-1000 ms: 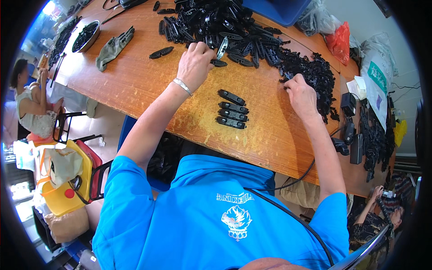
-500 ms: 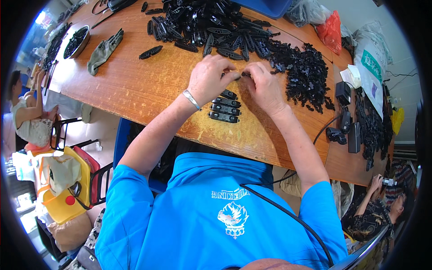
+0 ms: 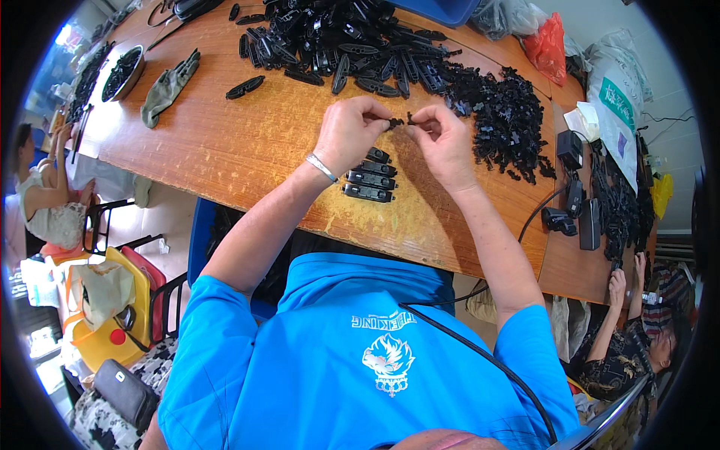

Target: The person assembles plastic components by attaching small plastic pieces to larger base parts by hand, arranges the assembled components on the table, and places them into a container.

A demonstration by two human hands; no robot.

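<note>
Over the worn middle of the table, my left hand [image 3: 348, 138] is closed in a pinch on a small black plastic piece [image 3: 395, 122]. Facing it, my right hand [image 3: 444, 147] pinches another small black plastic piece [image 3: 410, 118] between thumb and forefinger. The two pieces are close together with a narrow gap between them. Just below my left hand, several oblong black plastic housings [image 3: 369, 181] lie side by side in a short row. My fingers partly cover the held pieces, so their exact shape is hard to make out.
Beyond my hands lies a heap of long black plastic parts [image 3: 322, 41], with a pile of small black clips [image 3: 517, 124] on its right. A grey glove [image 3: 166, 90] and a bowl [image 3: 139, 77] are leftward. Black adapters [image 3: 590, 223] sit right. Co-workers sit at both sides.
My fingertips have shifted slightly, and the small black pieces now show more plainly between them. At the lower right, a co-worker's hands have moved up to the table edge.
</note>
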